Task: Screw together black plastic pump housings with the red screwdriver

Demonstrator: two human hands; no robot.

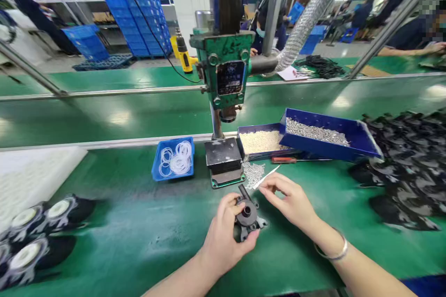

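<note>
My left hand (226, 232) is closed round a black plastic pump housing (248, 216) with a round hole in its middle and a pipe stub pointing up and back. Between thumb and fingertips, my right hand (287, 197) pinches a thin white pointed stick (267, 176). The stick's lower end is by a loose pile of small metal rings (253, 172) on the bench, just behind the housing. A metal block (224, 153) on the press base stands beyond my left hand.
A green arbor press (225, 65) rises behind. Around it are a blue tray of white rings (174, 158), a bin of cream pellets (261, 141), a bin of metal pins (315, 132) and a red-handled screwdriver (284, 160). Black parts (404, 185) crowd the right; assembled ones (43, 222) lie left.
</note>
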